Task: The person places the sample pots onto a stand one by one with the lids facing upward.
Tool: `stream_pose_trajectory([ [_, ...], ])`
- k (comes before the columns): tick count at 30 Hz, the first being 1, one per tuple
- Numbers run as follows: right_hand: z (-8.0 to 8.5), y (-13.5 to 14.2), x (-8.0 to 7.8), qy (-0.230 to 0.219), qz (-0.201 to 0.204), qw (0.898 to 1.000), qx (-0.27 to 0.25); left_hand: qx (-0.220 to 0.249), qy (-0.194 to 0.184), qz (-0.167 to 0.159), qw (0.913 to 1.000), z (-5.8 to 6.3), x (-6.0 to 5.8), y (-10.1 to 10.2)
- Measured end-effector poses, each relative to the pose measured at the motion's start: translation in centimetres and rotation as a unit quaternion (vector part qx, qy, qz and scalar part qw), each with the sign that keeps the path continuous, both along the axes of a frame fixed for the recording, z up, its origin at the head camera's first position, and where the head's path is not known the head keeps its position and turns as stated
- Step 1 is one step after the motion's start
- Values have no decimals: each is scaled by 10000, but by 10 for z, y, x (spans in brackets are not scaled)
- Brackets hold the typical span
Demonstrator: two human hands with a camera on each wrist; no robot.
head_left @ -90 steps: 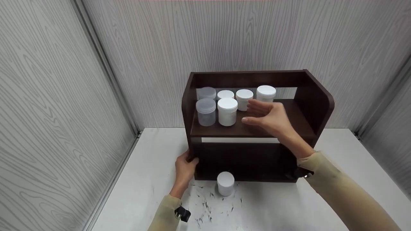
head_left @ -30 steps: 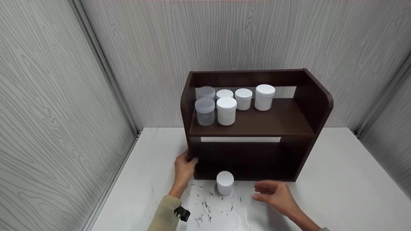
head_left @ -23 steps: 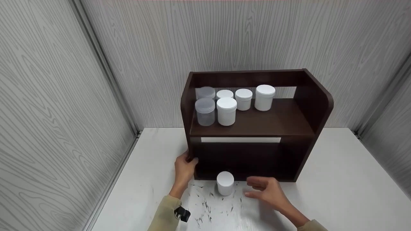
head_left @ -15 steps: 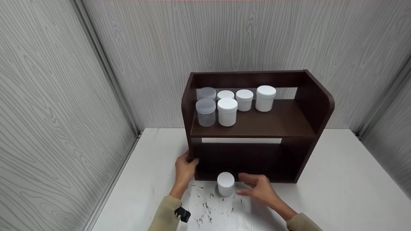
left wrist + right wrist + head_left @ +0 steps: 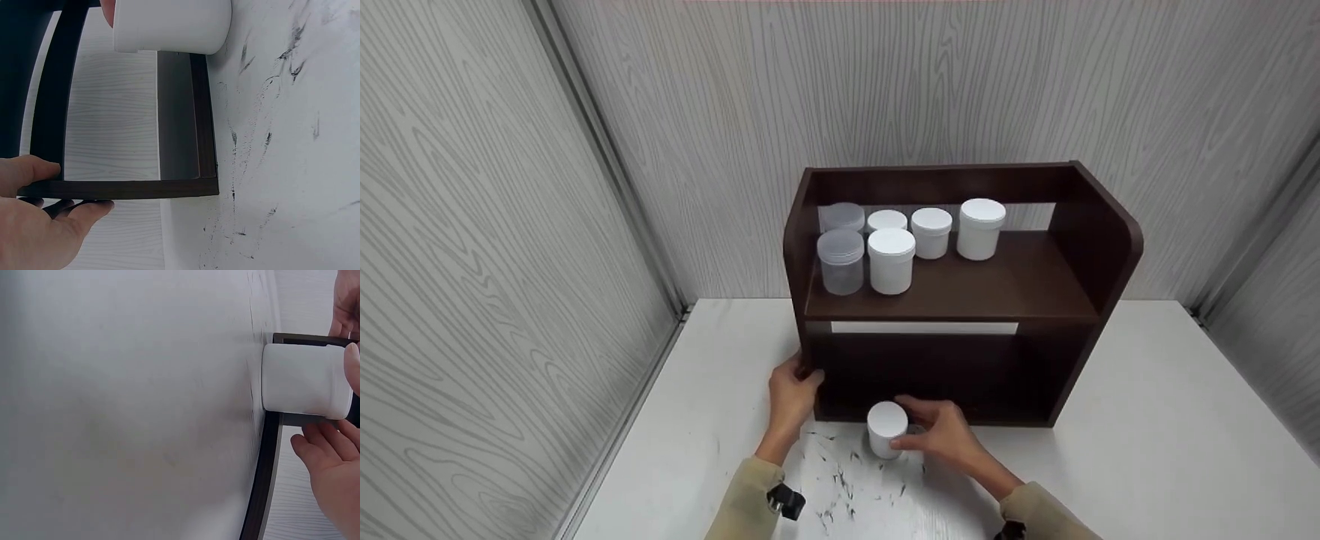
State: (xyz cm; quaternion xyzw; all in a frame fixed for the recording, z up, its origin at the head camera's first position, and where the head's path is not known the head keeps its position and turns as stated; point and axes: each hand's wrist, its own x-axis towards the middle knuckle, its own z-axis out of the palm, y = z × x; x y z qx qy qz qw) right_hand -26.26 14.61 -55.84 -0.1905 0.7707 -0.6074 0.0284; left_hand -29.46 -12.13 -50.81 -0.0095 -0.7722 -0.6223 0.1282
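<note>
A dark brown two-tier shelf [image 5: 960, 300] stands on the white table. My left hand [image 5: 791, 397] grips its left side panel; in the left wrist view the thumb [image 5: 39, 167] lies on one face and the fingers on the other. In front of the lower tier a white lidded jar [image 5: 887, 429] stands upright on the table. My right hand [image 5: 949, 435] is around this jar from the right, thumb at its front and fingers behind. The right wrist view shows the thumb over the lid edge of the jar [image 5: 304, 379], fingers [image 5: 329, 444] along the opposite side.
Several jars stand on the upper tier: frosted clear ones [image 5: 841, 262] at the left, then white ones, such as the front jar [image 5: 891, 262] and the rightmost jar [image 5: 980, 229]. Dark scuffs mark the table [image 5: 720, 420]. Grey wood-grain walls [image 5: 735, 150] enclose the table.
My right hand has come down from the upper tier, then moved left to the white jar and round it. My left hand stays on the side panel. The jars have not moved.
</note>
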Motion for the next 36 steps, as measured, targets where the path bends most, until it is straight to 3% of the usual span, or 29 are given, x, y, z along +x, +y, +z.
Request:
stream_pose_trajectory([
  [15,-5,0,4,-104,-45,9999,-95,19,-31,-23,10000,-1,1,1],
  [24,-2,3,9,-437,264,9973,-528,12,-27,64,10000,0,-1,1],
  [36,-4,1,9,-479,369,9969,-509,-72,1,-49,10000,-1,1,0],
])
